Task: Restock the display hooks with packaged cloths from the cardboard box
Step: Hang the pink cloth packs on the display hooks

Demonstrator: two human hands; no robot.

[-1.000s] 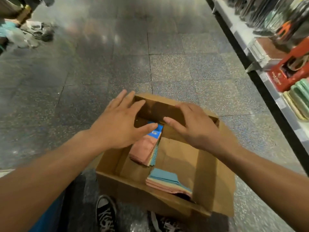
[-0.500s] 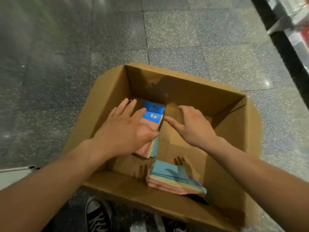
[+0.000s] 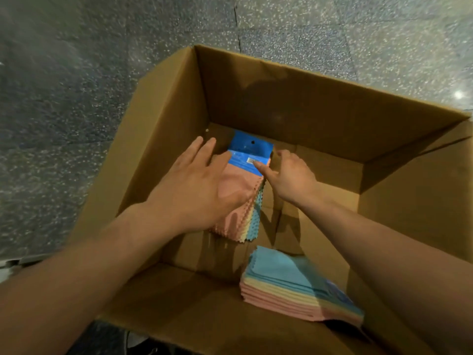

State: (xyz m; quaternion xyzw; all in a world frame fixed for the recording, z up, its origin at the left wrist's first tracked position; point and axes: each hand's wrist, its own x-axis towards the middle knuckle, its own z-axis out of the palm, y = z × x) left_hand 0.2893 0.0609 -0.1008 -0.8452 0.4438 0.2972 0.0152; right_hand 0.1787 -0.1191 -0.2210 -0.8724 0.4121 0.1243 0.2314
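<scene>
An open cardboard box (image 3: 294,98) stands on the floor below me. Inside, at its far left, lies a stack of packaged cloths (image 3: 243,216), pink on top with yellow and teal edges and a blue header card (image 3: 249,149). My left hand (image 3: 202,190) lies flat on the pink top with its fingers spread. My right hand (image 3: 289,175) is at the stack's right side, thumb on the blue card and fingers curled at the edge. A second cloth stack (image 3: 294,285), blue on top, sits near the box's front wall.
Grey speckled floor tiles (image 3: 76,98) surround the box. The tip of a dark shoe (image 3: 143,347) shows below the box's front edge. The box's right half shows bare cardboard bottom (image 3: 327,185).
The view has tilted down and closer over the box; the shelves have left the frame. Both hands have gone deeper into the box and now touch the pink-topped stack.
</scene>
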